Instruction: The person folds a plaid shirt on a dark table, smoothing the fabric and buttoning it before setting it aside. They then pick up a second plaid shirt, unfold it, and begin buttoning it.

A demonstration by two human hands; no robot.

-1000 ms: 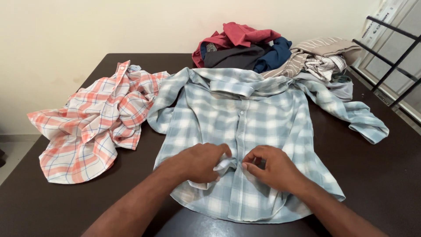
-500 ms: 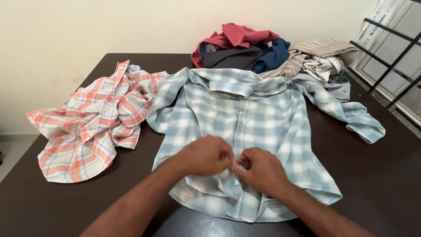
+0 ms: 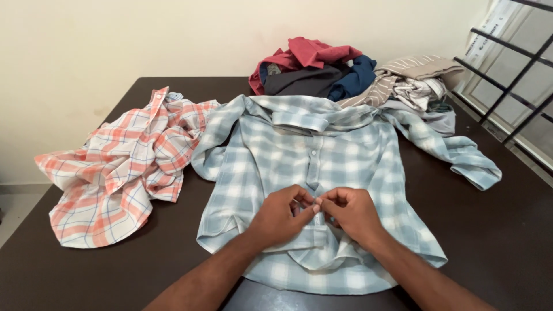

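I see the left hand (image 3: 283, 214) and the right hand (image 3: 352, 212) meeting fingertip to fingertip over the front placket of the pale blue checked shirt (image 3: 345, 155), low on its front. Both hands are pinched shut on the shirt's cloth there, thumbs and forefingers pressed together at the button line. The shirt lies spread face up on the dark brown table (image 3: 507, 230), collar toward the far edge, hem at the near edge, one sleeve trailing toward the right edge. Just beside it, toward the left edge, an orange and white checked shirt (image 3: 115, 173) lies crumpled, touching the blue one's left sleeve. At the far edge a heap of clothes (image 3: 345, 72) sits against the wall, red, navy, grey and striped.
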